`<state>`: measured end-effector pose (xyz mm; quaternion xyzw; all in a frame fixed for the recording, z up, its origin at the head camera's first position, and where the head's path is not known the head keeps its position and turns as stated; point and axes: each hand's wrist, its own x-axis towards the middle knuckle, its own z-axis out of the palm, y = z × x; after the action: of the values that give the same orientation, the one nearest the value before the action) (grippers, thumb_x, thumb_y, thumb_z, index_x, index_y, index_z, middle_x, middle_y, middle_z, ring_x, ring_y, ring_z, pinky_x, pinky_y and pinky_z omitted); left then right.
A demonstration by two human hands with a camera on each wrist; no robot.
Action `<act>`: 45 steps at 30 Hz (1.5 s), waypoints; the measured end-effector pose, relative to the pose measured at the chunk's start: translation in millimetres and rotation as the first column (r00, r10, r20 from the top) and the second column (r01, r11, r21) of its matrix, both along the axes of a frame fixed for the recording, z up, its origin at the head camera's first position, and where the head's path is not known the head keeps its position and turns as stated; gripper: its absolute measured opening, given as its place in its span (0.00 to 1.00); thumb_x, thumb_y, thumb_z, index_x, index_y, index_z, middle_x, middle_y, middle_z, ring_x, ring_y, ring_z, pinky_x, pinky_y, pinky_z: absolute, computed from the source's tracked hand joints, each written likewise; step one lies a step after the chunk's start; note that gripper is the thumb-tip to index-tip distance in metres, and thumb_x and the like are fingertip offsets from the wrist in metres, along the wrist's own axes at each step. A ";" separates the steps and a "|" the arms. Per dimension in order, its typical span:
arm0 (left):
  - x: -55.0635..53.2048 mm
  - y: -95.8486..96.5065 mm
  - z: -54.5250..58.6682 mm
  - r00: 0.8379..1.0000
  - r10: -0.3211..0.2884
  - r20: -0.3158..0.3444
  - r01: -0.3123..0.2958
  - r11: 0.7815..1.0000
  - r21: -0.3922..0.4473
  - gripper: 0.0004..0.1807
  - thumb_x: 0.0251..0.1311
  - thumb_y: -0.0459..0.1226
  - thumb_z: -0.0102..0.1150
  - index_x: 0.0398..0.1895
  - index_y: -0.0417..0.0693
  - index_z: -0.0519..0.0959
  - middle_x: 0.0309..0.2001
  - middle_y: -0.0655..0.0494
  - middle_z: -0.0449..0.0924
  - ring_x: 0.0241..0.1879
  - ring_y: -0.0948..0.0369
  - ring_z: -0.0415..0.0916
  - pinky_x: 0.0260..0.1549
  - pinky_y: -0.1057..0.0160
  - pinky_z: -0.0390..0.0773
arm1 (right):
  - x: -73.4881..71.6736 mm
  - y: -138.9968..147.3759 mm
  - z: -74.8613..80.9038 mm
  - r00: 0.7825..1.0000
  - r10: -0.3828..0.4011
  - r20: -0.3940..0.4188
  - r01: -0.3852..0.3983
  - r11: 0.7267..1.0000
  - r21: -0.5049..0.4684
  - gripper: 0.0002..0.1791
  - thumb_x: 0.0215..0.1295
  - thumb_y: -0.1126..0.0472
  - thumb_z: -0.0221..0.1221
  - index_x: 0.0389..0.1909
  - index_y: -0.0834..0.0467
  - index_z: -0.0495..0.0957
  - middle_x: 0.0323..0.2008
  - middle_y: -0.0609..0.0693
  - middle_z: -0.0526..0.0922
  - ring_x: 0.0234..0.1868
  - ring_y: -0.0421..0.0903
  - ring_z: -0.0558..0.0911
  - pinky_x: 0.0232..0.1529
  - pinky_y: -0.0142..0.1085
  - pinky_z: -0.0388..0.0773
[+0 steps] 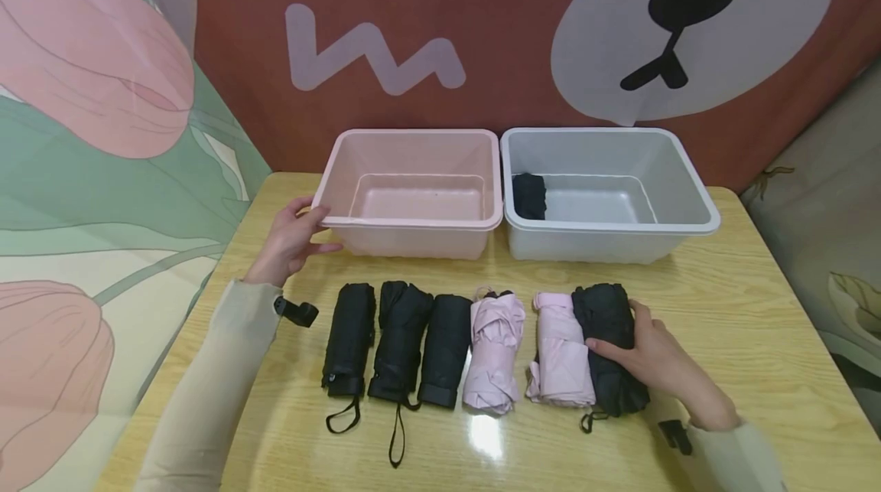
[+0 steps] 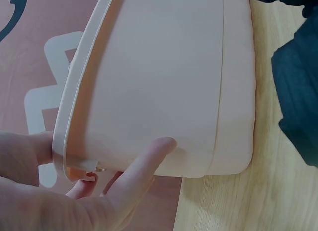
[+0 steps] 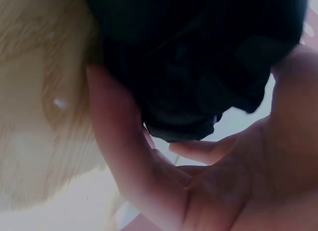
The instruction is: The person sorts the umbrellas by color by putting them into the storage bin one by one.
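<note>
The left hand (image 1: 290, 241) grips the pink plastic bin (image 1: 416, 242); right of it, the right hand (image 1: 661, 362) clasps a black folding umbrella (image 1: 604, 316).

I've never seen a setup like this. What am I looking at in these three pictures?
There's no robot here, just a person's bare left hand and right hand. The wide picture comes from a camera worn on the head, looking forward and down. The other two come from wrist cameras, each facing that hand's work.

On the wooden table, left to right, lie three black umbrellas, two pink umbrellas and one more black umbrella, all folded. Behind them stand a pink bin and a pale grey bin; a dark bundle sits inside the grey one.

The left hand grips the pink bin's near left corner; the right hand holds that last black umbrella.
</note>
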<state>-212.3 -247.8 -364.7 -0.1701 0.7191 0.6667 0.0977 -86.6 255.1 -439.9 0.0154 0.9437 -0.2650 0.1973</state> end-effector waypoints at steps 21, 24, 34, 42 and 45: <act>-0.2 0.5 -0.1 1.000 -0.009 0.009 0.009 1.000 0.007 0.33 0.70 0.43 0.49 0.74 0.49 0.51 0.71 0.43 0.56 0.60 0.51 0.69 0.45 0.50 0.84 | 1.0 -2.8 -2.8 0.999 -0.018 -0.046 0.018 1.000 -0.019 0.58 0.63 0.40 0.57 0.66 0.83 0.39 0.59 0.88 0.57 0.61 0.80 0.62 0.57 0.68 0.67; -0.2 0.5 -0.1 1.000 -0.012 0.011 0.012 1.000 0.008 0.34 0.70 0.43 0.50 0.74 0.49 0.51 0.71 0.43 0.56 0.60 0.52 0.70 0.45 0.50 0.83 | 1.4 -1.7 -3.2 0.998 -0.027 -0.059 0.025 0.999 -0.027 0.56 0.64 0.42 0.57 0.66 0.83 0.39 0.58 0.88 0.59 0.60 0.79 0.63 0.57 0.67 0.68; -1.2 1.4 -0.9 1.000 -0.013 0.011 0.013 1.000 0.008 0.33 0.70 0.43 0.49 0.74 0.48 0.51 0.71 0.43 0.57 0.57 0.54 0.71 0.44 0.50 0.84 | 2.5 0.3 7.1 0.993 -0.064 -0.098 0.060 0.997 -0.044 0.57 0.64 0.42 0.57 0.68 0.81 0.37 0.60 0.88 0.54 0.60 0.80 0.61 0.57 0.70 0.65; 0.0 -0.1 -0.6 1.000 -0.013 0.016 0.013 1.000 0.005 0.34 0.70 0.44 0.48 0.75 0.49 0.50 0.71 0.42 0.56 0.62 0.50 0.68 0.46 0.49 0.83 | 5.6 -1.3 27.1 0.974 -0.075 -0.213 0.061 0.996 -0.070 0.57 0.62 0.46 0.61 0.70 0.78 0.35 0.62 0.86 0.53 0.60 0.81 0.60 0.55 0.72 0.64; 0.5 -0.7 -0.9 1.000 -0.014 0.015 0.014 1.000 0.008 0.34 0.70 0.44 0.49 0.75 0.49 0.50 0.71 0.42 0.56 0.61 0.51 0.69 0.46 0.49 0.83 | 7.2 -2.6 35.5 0.960 -0.080 -0.270 0.059 0.994 -0.088 0.57 0.62 0.47 0.62 0.71 0.76 0.35 0.62 0.86 0.53 0.59 0.81 0.61 0.53 0.72 0.65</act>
<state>-211.9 -248.4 -365.6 -0.1698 0.7167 0.6676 0.1086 -79.5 252.6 -404.4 0.0042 0.9496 -0.3083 0.0564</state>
